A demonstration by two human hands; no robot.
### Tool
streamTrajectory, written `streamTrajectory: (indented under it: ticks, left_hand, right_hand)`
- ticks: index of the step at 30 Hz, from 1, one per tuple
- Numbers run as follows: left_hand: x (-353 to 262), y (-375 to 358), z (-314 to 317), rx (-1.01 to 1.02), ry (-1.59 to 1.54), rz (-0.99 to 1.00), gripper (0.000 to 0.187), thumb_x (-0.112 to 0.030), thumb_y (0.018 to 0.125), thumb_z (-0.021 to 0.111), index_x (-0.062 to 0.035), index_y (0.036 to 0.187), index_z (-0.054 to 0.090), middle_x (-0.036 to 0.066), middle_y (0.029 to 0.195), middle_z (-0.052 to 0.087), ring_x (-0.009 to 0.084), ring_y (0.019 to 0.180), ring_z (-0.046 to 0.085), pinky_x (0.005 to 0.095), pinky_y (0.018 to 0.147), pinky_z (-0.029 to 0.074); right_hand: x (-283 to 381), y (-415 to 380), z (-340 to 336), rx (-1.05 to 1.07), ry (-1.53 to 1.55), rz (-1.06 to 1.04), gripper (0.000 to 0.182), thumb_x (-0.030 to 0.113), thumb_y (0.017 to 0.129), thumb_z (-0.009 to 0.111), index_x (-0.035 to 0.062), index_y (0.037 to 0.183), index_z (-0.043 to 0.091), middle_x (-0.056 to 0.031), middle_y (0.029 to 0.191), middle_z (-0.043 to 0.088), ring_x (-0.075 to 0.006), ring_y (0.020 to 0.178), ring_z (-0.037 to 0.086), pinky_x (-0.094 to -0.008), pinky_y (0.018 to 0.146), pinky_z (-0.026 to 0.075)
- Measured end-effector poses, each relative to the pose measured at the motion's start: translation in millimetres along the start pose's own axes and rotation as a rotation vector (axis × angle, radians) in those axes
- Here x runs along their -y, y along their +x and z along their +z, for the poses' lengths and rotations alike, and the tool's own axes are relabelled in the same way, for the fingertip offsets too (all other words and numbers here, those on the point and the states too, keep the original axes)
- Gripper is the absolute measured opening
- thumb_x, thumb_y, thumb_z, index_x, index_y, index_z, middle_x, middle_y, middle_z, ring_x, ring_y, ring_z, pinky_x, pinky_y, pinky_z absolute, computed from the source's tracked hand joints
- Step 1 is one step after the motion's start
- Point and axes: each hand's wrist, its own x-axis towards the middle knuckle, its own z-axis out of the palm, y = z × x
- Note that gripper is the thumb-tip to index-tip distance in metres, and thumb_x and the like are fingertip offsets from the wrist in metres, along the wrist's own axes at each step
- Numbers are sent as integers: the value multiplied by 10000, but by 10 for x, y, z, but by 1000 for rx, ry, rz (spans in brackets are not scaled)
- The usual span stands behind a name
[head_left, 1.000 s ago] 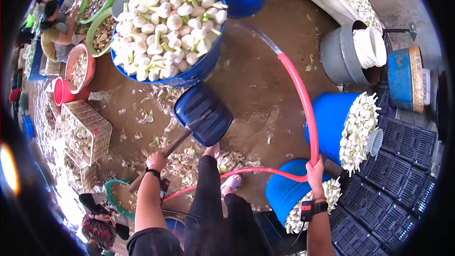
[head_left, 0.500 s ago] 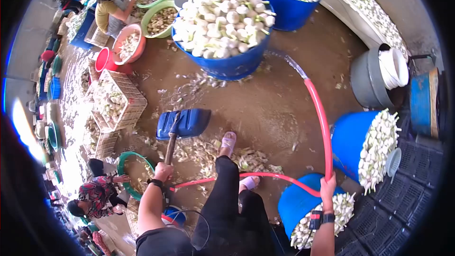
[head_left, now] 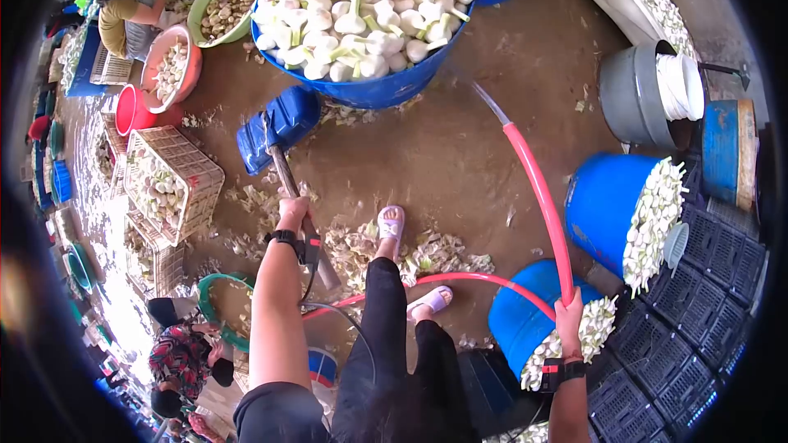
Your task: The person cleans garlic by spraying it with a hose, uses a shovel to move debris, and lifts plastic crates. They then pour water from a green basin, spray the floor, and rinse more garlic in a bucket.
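My left hand [head_left: 294, 212] is wrapped round the wooden handle of a blue shovel [head_left: 283, 127]. The blade is by the foot of a big blue tub [head_left: 369, 94] heaped with garlic bulbs [head_left: 353, 12]. In my right hand [head_left: 568, 313] is a red hose [head_left: 538, 184], gripped well back from its end. A thin jet of water [head_left: 490, 102] comes from the hose end toward the wet floor in front of the tub. Loose garlic skins [head_left: 443, 254] lie around my sandalled feet.
More blue tubs of garlic [head_left: 607, 209] stand at the right, beside black crates [head_left: 698, 279] and a grey bin [head_left: 632, 90]. Wicker baskets [head_left: 176, 180], a pink basin [head_left: 176, 78] and green basins [head_left: 226, 8] line the left. Several people sit there.
My left hand has moved forward, carrying the shovel blade up and to the left, close to the big tub. The view has come nearer to that tub; the hose still points forward, jetting water.
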Motion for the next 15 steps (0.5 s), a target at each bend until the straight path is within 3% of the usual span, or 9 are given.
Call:
streamTrajectory:
  ticks: [2, 4, 6, 7, 8, 11, 13, 15]
  left_hand:
    - [391, 74, 62, 102, -80, 4, 212, -138, 658, 542, -23, 481, 521, 87, 471, 532, 210, 388, 528, 338, 357, 420]
    - [713, -88, 95, 47, 59, 66, 206, -198, 653, 587, 2, 604, 594, 92, 542, 586, 209, 474, 593, 339, 501, 501]
    - [1154, -120, 219, -35, -8, 130, 167, -91, 636, 551, -12, 490, 534, 94, 474, 540, 195, 387, 530, 326, 371, 440]
    - [1302, -167, 211, 37, 128, 35, 224, -208, 652, 595, 16, 658, 579, 137, 619, 585, 235, 576, 585, 341, 517, 470]
    - [1372, -327, 165, 110, 264, -60, 401, -325, 668, 640, 43, 826, 623, 180, 764, 629, 275, 764, 640, 357, 662, 501]
    - [1839, -629, 179, 45, 342, 42, 406, -339, 679, 636, 29, 851, 628, 182, 779, 633, 277, 745, 642, 360, 684, 502]
    - [2052, -984, 88, 39, 531, 40, 366, -305, 692, 615, 15, 867, 632, 176, 791, 639, 281, 748, 642, 358, 689, 506]
    - [2214, -1438, 5, 95, 484, -54, 321, -250, 701, 596, 16, 877, 626, 178, 815, 639, 287, 788, 635, 365, 694, 504]
  right_hand:
    - [80, -27, 33, 21, 14, 11, 199, 13, 683, 528, -5, 861, 440, -174, 720, 522, -338, 688, 540, -401, 632, 414]
    - [-25, -33, 97, 15, -62, -65, 205, 22, 683, 533, -6, 864, 441, -197, 734, 530, -380, 701, 535, -426, 634, 408]
    - [-52, -83, 111, 34, -69, -72, 211, 28, 682, 538, -7, 867, 444, -206, 743, 535, -394, 716, 534, -437, 637, 407]
    - [-60, -101, 116, 58, -75, -79, 217, 34, 681, 544, -7, 870, 446, -215, 752, 540, -408, 730, 533, -448, 641, 407]
    - [-87, -139, 122, 57, -76, -87, 217, 34, 681, 544, -7, 870, 446, -215, 752, 540, -408, 730, 533, -448, 641, 407]
    - [-191, -261, 128, 95, -151, -104, 235, 52, 686, 568, -4, 884, 453, -221, 774, 560, -410, 781, 545, -455, 660, 420]
    - [-252, -405, 123, 94, -157, -177, 239, 65, 693, 579, 0, 887, 456, -223, 792, 565, -410, 794, 547, -454, 662, 426]
    - [-405, -534, 133, 132, -187, -239, 264, 111, 710, 610, 12, 910, 469, -220, 824, 583, -406, 819, 554, -458, 667, 439]
